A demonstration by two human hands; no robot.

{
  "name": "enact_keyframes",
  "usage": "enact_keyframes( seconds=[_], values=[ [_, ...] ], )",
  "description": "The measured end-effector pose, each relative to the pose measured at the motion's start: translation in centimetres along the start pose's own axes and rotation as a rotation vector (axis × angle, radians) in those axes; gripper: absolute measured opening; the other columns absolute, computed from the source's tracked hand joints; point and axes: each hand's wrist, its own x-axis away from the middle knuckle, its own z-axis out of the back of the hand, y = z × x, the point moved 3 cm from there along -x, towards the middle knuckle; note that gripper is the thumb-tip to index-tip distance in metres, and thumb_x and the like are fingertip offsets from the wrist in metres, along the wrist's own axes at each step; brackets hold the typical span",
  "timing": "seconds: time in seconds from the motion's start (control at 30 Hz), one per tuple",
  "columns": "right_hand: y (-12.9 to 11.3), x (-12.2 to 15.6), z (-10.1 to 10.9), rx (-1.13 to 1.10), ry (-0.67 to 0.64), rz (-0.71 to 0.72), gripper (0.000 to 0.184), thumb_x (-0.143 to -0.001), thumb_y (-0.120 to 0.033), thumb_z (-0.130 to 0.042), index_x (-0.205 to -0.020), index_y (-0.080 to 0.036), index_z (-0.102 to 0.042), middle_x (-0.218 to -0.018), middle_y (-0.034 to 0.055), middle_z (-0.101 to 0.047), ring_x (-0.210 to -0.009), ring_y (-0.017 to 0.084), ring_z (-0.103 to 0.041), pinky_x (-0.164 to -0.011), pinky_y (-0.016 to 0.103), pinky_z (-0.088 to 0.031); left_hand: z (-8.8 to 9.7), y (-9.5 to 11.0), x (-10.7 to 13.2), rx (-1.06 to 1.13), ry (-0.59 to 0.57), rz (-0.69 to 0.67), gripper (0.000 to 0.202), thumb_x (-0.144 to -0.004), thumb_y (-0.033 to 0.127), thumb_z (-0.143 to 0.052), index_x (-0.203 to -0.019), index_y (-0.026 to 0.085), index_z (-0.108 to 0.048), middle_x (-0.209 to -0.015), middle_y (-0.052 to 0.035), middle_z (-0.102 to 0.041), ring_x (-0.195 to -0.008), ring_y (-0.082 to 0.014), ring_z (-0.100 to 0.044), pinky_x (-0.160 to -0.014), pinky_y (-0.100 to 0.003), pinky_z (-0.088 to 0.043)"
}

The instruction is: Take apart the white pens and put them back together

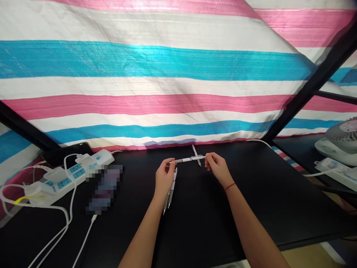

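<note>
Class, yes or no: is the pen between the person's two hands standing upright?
No, the pen runs nearly level from the left hand across to the right hand.

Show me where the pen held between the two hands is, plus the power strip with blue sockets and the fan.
Held pen (186, 159): head view, middle of its barrel.
Power strip (77, 172): head view, blue socket face.
Fan (341, 134): head view, its round grey head.
</note>
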Motion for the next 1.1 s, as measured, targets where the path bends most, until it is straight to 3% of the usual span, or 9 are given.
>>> enact_keyframes(
  seconds=[0.13, 0.3, 0.5, 0.67, 0.73, 0.9, 1.1],
  values=[
    [-0.09, 0.04, -0.08, -0.034, -0.021, 0.001, 0.034, -0.074, -0.044, -0.066, -0.097, -0.02, -0.056, -0.073, 0.0005, -0.059, -0.06, 0.014, -0.057, -0.044, 0.022, -0.043, 0.19, -0.15, -0.13, 0.027, 0.021, 0.004, 0.033, -0.079, 0.045, -0.056, -0.097, 0.018, -0.063, -0.078, -0.0031, -0.064, -0.06, -0.0123, -0.056, -0.051, -0.021, -0.042],
    [-0.29, 0.19, -0.26, 0.048, -0.06, 0.013, 0.031, -0.081, -0.047, -0.056, -0.073, -0.018, -0.056, -0.062, 0.0002, -0.055, -0.056, 0.013, -0.053, -0.046, 0.023, -0.043, 0.02, -0.25, -0.1, 0.034, 0.0, 0.009, 0.033, -0.078, 0.044, -0.057, -0.097, 0.018, -0.063, -0.08, -0.0035, -0.065, -0.06, -0.0119, -0.056, -0.053, -0.021, -0.043],
    [-0.24, 0.15, -0.25, -0.006, -0.035, 0.021, 0.033, -0.077, -0.044, -0.063, -0.097, -0.02, -0.054, -0.075, 0.001, -0.058, -0.061, 0.014, -0.056, -0.045, 0.022, -0.043, -0.05, -0.12, -0.04, 0.035, -0.003, 0.012, 0.032, -0.078, 0.043, -0.057, -0.096, 0.017, -0.063, -0.079, -0.0033, -0.064, -0.059, -0.0116, -0.055, -0.05, -0.02, -0.041],
    [0.09, 0.13, -0.32, 0.092, -0.084, 0.027, 0.028, -0.084, -0.046, -0.052, -0.077, -0.019, -0.054, -0.061, -0.0011, -0.054, -0.055, 0.012, -0.052, -0.047, 0.023, -0.043, -0.17, -0.16, -0.02, 0.022, -0.021, -0.003, 0.031, -0.081, 0.042, -0.055, -0.095, 0.016, -0.063, -0.077, -0.0032, -0.063, -0.062, -0.0127, -0.056, -0.057, -0.022, -0.043],
    [0.13, 0.15, -0.38, 0.081, -0.094, 0.022, 0.029, -0.086, -0.047, -0.049, -0.077, -0.02, -0.052, -0.059, -0.0018, -0.053, -0.053, 0.012, -0.051, -0.047, 0.023, -0.042, -0.24, -0.29, -0.03, 0.032, -0.029, -0.012, 0.031, -0.081, 0.043, -0.055, -0.093, 0.016, -0.063, -0.075, -0.0026, -0.063, -0.063, -0.0128, -0.057, -0.059, -0.023, -0.044],
    [0.16, 0.18, -0.65, 0.005, -0.115, 0.008, 0.028, -0.083, -0.045, -0.054, -0.096, -0.02, -0.052, -0.073, 0.0013, -0.06, -0.061, 0.014, -0.056, -0.045, 0.022, -0.043, -0.29, -0.67, -0.07, 0.05, -0.03, -0.005, 0.03, -0.082, 0.043, -0.054, -0.094, 0.017, -0.062, -0.075, -0.0019, -0.062, -0.063, -0.0124, -0.056, -0.06, -0.023, -0.044],
    [0.34, 0.13, -0.56, 0.059, -0.045, -0.01, 0.031, -0.084, -0.048, -0.052, -0.076, -0.018, -0.055, -0.06, 0.0003, -0.056, -0.055, 0.013, -0.054, -0.046, 0.023, -0.043, -0.68, -0.73, 0.09, 0.056, -0.058, -0.012, 0.029, -0.081, 0.042, -0.054, -0.094, 0.017, -0.061, -0.074, -0.0025, -0.061, -0.062, -0.013, -0.056, -0.058, -0.024, -0.043]
  ],
)
